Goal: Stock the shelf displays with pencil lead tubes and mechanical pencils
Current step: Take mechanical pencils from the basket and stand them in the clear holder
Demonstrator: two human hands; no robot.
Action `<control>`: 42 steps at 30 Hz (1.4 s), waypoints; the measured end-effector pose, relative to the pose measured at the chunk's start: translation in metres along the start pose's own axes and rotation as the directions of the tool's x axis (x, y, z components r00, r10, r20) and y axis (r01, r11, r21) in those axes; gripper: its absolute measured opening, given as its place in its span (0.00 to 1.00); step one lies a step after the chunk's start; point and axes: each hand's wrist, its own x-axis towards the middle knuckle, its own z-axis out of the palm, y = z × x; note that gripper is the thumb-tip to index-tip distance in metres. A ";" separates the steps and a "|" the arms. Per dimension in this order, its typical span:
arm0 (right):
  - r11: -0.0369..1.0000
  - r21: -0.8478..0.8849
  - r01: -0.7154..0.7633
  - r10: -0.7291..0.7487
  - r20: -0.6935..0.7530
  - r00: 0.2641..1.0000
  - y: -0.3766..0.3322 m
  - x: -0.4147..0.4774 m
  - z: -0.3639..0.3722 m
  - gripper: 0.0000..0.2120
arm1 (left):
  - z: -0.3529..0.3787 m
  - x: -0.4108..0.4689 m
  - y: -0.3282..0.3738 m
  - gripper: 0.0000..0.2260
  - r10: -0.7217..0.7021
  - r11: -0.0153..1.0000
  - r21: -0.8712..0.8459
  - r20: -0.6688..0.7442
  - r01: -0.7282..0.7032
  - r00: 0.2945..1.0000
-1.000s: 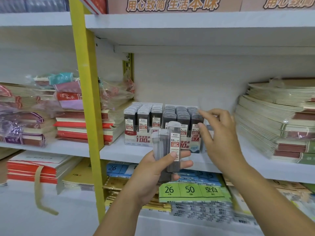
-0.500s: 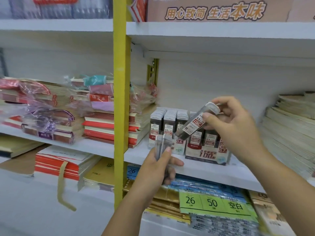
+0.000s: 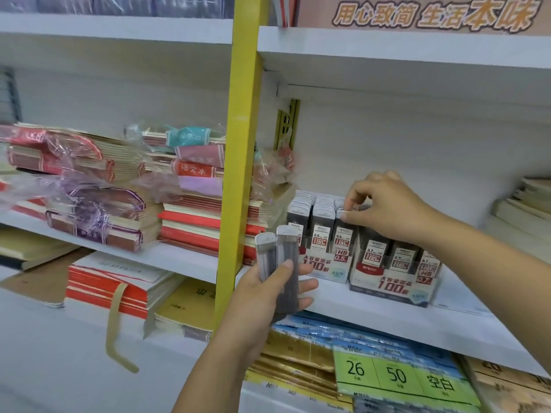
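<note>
Below the right hand [image 3: 387, 207], on the white shelf [image 3: 387, 320], two display boxes are seen side by side: the 0.5 box [image 3: 325, 271] toward the left hand, the 0.7 box [image 3: 390, 289] under the right wrist. Both are filled with rows of upright lead tubes.

Right hand is held palm down over the box tops, fingers curled. The cap of a front-row tube [image 3: 343, 234] in the 0.5 box, in the column nearest the 0.7 box, is pinched between thumb and forefinger. That tube stands upright in its slot. Remaining fingers are bent over the 0.7 rows; contact there cannot be told.

Left hand [image 3: 262, 302] is raised in front of the 0.5 box, lower than the right hand. Two spare tubes [image 3: 287, 251] are gripped upright in it, side by side and touching, caps up. The thumb is pressed across their fronts and the fingers are wrapped behind.

Just left of the left hand a yellow upright [image 3: 241, 144] is noted; beyond it, wrapped notebook stacks [image 3: 190, 222]. Below both hands, green label cards [image 3: 396, 377] marked 26 and 50 are seen.
</note>
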 end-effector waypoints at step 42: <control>0.963 0.200 0.181 -0.102 -0.350 0.931 -0.010 -0.050 -0.023 0.12 | 0.024 -0.014 0.007 0.06 0.071 0.982 0.171 0.035 -0.076 0.997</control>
